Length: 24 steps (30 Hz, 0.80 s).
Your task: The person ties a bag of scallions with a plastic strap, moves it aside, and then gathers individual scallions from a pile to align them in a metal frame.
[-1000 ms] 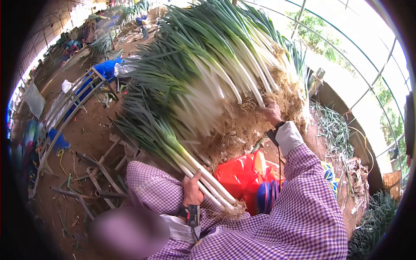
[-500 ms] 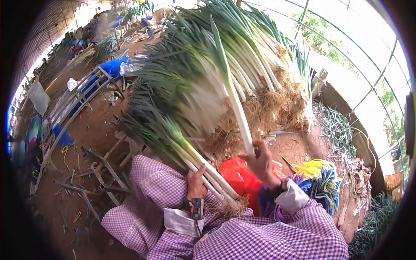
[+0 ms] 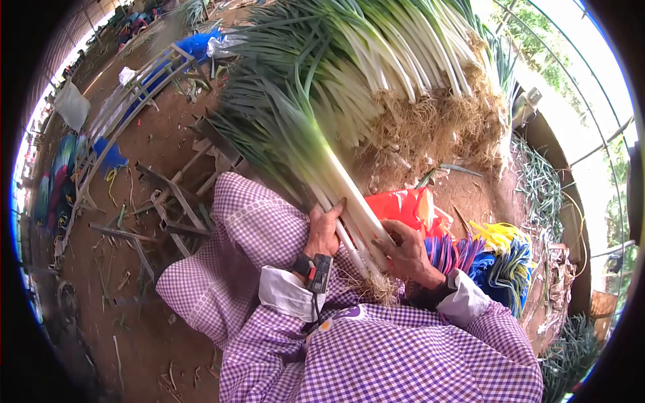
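Observation:
Across my lap, a small bunch of long green onions slants with its leaves toward the upper left and its brown roots toward my body. My left hand is wrapped round the white stems from the left, thumb on top. On the other side, my right hand has its fingers curled against the lower end of the stems, just above the roots. A large heap of green onions lies in front of me, root ends facing right and toward me.
Beside my right hand are a red plastic bag and bundles of coloured ties. Metal frame pieces stand on the soil to my left. Loose green leaves lie by a low wall at the right.
My right hand has brought a single green onion down and left to the bunch in my left hand, where it now lies along the others. The view has shifted, too.

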Each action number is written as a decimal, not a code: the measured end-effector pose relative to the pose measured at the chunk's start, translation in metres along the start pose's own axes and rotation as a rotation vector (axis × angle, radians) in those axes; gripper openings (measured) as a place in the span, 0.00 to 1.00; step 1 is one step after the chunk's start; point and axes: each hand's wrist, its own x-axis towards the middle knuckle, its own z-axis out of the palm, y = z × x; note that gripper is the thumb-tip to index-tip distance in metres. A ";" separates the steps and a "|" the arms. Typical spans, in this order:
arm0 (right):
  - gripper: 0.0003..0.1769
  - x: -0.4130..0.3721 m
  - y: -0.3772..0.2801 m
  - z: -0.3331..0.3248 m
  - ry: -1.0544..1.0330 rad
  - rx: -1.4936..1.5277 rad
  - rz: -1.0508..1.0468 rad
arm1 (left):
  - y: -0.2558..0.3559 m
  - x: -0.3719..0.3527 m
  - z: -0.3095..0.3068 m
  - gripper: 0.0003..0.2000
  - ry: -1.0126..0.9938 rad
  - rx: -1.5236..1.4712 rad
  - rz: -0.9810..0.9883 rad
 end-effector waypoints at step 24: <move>0.18 0.046 0.009 -0.016 -0.390 0.065 0.185 | 0.004 0.008 0.005 0.17 0.199 0.075 -0.098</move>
